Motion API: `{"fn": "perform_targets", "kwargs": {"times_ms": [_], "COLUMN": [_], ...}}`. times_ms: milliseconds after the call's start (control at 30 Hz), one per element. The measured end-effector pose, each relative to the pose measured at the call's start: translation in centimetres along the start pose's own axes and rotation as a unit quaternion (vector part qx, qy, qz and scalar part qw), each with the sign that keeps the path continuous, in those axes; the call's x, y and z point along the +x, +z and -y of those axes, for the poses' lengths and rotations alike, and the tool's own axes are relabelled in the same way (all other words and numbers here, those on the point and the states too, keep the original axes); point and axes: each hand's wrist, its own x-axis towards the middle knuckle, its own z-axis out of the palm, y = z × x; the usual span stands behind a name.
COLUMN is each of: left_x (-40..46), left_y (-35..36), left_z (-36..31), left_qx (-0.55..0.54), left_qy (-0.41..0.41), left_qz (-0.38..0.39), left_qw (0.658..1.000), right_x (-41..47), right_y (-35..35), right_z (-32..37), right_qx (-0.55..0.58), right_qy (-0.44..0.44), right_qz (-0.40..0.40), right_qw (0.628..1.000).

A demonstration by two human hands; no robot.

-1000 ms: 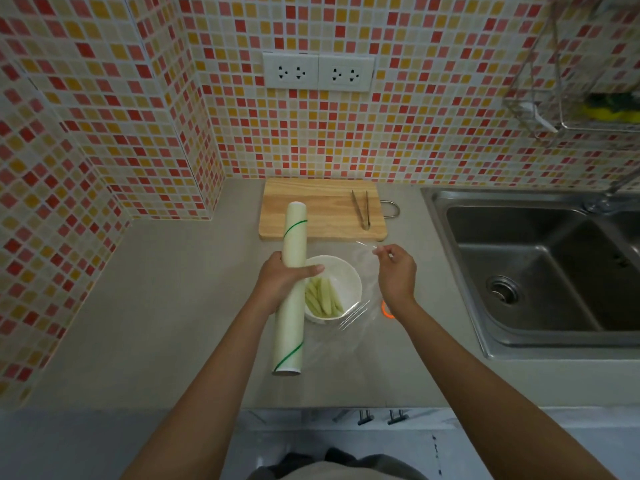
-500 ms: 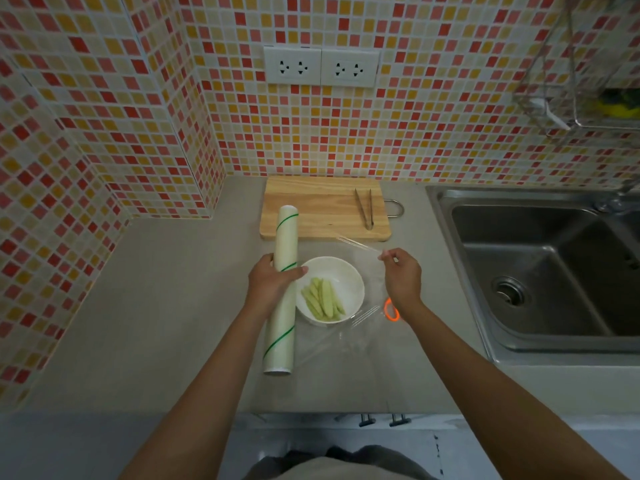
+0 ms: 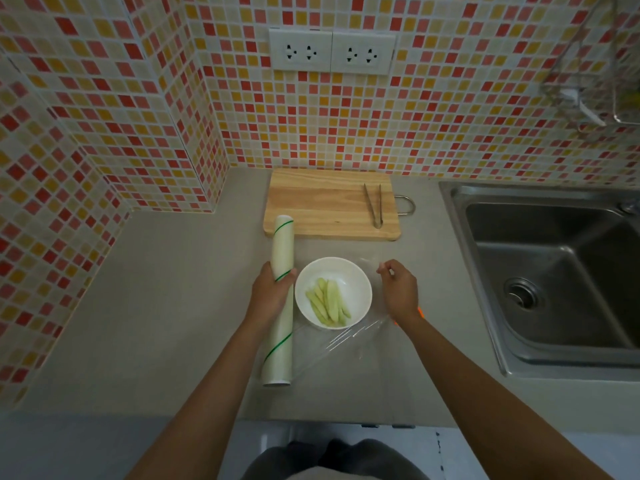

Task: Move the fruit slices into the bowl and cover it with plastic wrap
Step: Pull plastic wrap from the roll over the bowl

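A white bowl [image 3: 349, 271] stands on the grey counter and holds several pale green fruit slices [image 3: 328, 302]. My left hand [image 3: 268, 296] grips the plastic wrap roll [image 3: 281, 306], which lies lengthwise just left of the bowl. A clear sheet of plastic wrap [image 3: 349, 344] stretches from the roll across the bowl to my right hand [image 3: 398, 289], which pinches its far corner to the right of the bowl. The sheet's near edge sags wrinkled onto the counter in front of the bowl.
A wooden cutting board [image 3: 329, 206] lies behind the bowl with metal tongs [image 3: 374, 209] on its right side. A steel sink [image 3: 554, 278] fills the right. An orange object [image 3: 420, 311] peeks out under my right wrist. Tiled walls rise at the back and left.
The roll has shifted left, off the bowl's rim. My right hand has stayed right of the bowl, and the sheet now spans the bowl more widely.
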Motion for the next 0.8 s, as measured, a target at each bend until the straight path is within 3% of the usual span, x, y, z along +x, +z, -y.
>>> {"fn": "perform_targets", "kwargs": {"times_ms": [100,267,467,567,667,733,800], "left_x": [0.1,0.0,-0.1,-0.1,-0.1,-0.1,-0.1], "left_y": [0.1,0.3,0.6,0.6,0.6,0.7,0.7], "left_z": [0.1,0.4,0.3,0.3,0.4,0.4,0.4], "left_qx": [-0.011,-0.033,-0.048,-0.051,-0.054,-0.054,-0.052], "left_qy": [-0.001,-0.014,-0.016,-0.017,-0.020,-0.021,-0.020], "left_qz": [0.000,0.005,0.004,0.003,-0.002,-0.004,-0.003], "left_qw": [1.000,0.999,0.999,0.999,0.998,0.998,0.998], "right_x": [0.2,0.8,1.7,1.3,0.1,-1.2,-2.2], "right_y": [0.3,-0.5,-0.6,-0.6,-0.5,0.0,0.7], "right_z": [-0.1,1.3,3.1,3.6,4.3,4.9,5.0], "right_qx": [0.018,0.157,0.241,0.165,0.092,0.153,0.223], "right_qy": [0.019,0.186,0.295,0.253,0.107,0.020,0.032], "right_qz": [0.042,0.112,0.077,0.023,-0.120,-0.098,-0.009], "right_qw": [0.999,0.964,0.921,0.953,0.983,0.983,0.974]}}
